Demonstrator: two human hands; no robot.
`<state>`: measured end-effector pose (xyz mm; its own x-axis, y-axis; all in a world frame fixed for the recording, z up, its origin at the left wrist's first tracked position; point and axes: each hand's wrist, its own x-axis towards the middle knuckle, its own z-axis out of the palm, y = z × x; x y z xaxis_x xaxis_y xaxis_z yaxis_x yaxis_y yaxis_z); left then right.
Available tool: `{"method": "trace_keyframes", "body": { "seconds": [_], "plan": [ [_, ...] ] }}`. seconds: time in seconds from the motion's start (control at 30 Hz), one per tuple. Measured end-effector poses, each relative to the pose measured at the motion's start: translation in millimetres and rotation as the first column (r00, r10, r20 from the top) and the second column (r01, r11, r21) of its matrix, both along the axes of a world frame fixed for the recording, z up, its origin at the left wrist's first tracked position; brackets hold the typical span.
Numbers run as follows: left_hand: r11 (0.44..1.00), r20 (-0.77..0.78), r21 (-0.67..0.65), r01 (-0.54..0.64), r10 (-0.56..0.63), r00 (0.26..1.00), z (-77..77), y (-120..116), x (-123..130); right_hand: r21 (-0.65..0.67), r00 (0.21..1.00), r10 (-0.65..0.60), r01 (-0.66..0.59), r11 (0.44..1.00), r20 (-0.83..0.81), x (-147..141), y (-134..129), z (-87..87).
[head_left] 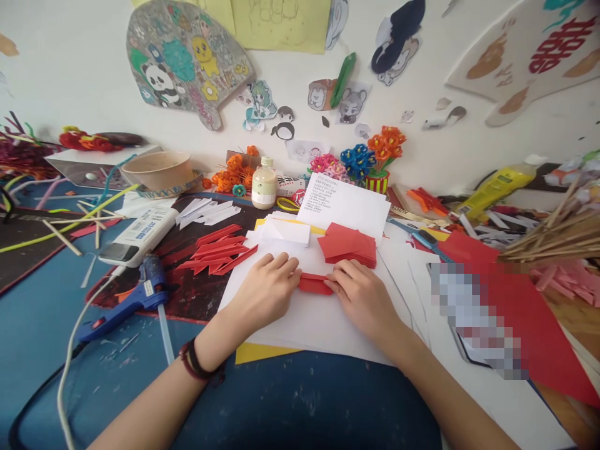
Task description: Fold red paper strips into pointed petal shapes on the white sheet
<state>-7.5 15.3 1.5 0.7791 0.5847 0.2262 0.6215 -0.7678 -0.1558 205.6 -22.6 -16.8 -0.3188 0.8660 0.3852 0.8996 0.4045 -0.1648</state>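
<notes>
A small folded piece of red paper (315, 285) lies on white sheets (276, 325) in front of me. My left hand (269, 287) pinches its left end, and my right hand (359, 290) has its fingers closed on the right end. Just behind the right hand sits a stack of red paper rectangles (349, 244). White folded paper slips (285, 232) rest behind the folded piece. Several folded red strips (218, 250) are piled to the left of my left hand.
On the left are a blue glue gun (126, 306), a white power strip (140, 236) and loose cables. A bottle (264, 184) and pipe-cleaner flowers (359, 161) stand along the wall. A phone (473, 325), partly blurred, lies at right near bundled sticks (553, 225).
</notes>
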Motion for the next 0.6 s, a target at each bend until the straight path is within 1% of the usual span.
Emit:
{"method": "trace_keyframes", "body": {
  "seconds": [0.07,0.17,0.23,0.33,0.43,0.53,0.6],
  "plan": [
    [0.999,0.079,-0.014,-0.044,0.045,0.996,-2.0,-1.6,1.5,-0.02,0.995,-0.017,0.015,1.0,-0.101,-3.1,0.6,-0.9],
    [0.99,0.213,-0.051,-0.128,0.136,0.967,-4.8,-3.4,5.5,-0.07,0.965,-0.035,0.018,0.997,-0.261,-6.0,1.3,-1.3],
    [0.979,0.269,-0.106,-0.175,0.197,0.943,-6.4,-2.7,8.3,-0.114,0.941,-0.053,0.015,0.993,-0.336,-6.3,1.8,-1.0],
    [0.953,0.305,-0.21,-0.217,0.275,0.912,-10.0,1.0,10.3,-0.16,0.912,-0.075,0.01,0.987,-0.404,-5.1,3.0,-0.7],
    [0.93,0.329,-0.308,-0.202,0.303,0.894,-14.3,5.5,9.2,-0.166,0.89,-0.072,-0.004,0.986,-0.45,-3.0,4.5,-0.5],
    [0.915,0.339,-0.375,-0.147,0.283,0.897,-16.5,8.2,8.1,-0.177,0.878,-0.075,-0.012,0.984,-0.473,-1.4,5.2,0.3],
    [0.905,0.345,-0.409,-0.119,0.273,0.898,-15.9,8.9,8.6,-0.215,0.863,-0.095,-0.015,0.977,-0.495,-0.9,5.0,1.1]
  ]
}}
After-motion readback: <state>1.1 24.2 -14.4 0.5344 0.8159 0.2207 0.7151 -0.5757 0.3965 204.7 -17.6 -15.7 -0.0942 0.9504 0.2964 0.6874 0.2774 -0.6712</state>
